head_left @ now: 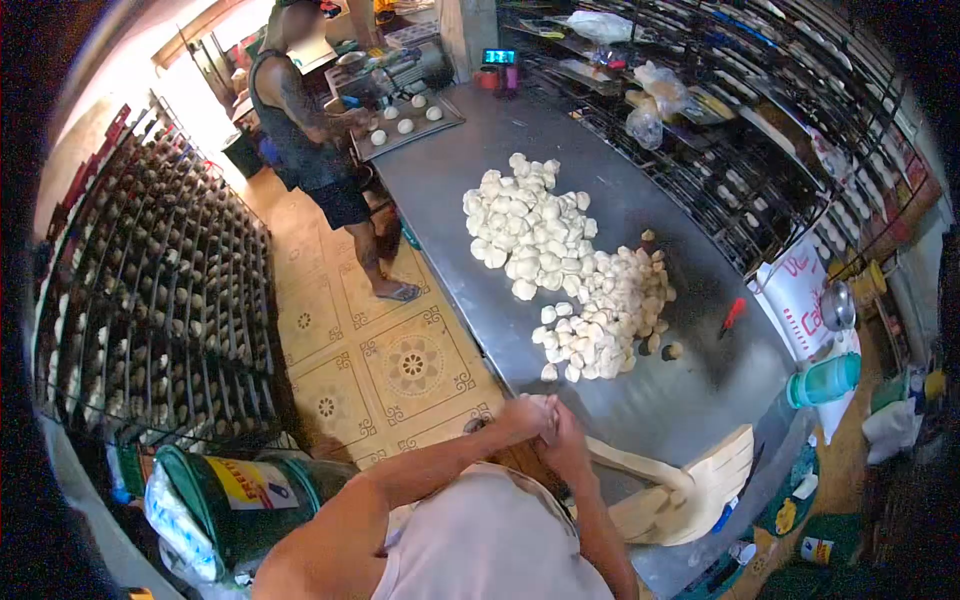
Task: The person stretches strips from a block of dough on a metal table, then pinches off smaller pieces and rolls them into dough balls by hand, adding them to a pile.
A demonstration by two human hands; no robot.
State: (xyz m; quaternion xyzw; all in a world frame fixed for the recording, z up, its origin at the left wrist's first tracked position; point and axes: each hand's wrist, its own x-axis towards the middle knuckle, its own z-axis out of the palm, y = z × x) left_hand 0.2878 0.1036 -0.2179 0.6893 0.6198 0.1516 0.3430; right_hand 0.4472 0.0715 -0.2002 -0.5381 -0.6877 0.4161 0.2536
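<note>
My left hand [522, 417] and my right hand [566, 432] meet at the near left edge of the metal table [440, 215], fingers closed and pressed together. A strip of dough [625, 457] runs up to my right hand, which appears closed on its end. What my left fingers hold is hidden. The strip joins a broad slab of pale dough [705, 490] with a ridged edge, lying to the right of my right forearm. Beyond my hands, many small dough pieces [530, 225] lie heaped, with a second pile of smaller pieces [610, 310] nearer me.
A co-worker [310, 130] stands at the table's far left beside a tray [410, 135] of dough balls. Racks [160, 290] of dough line the left. A red-handled tool [733, 315], a turquoise container [825, 380] and a metal bowl [838, 304] are on the right. A green bucket [235, 510] stands lower left.
</note>
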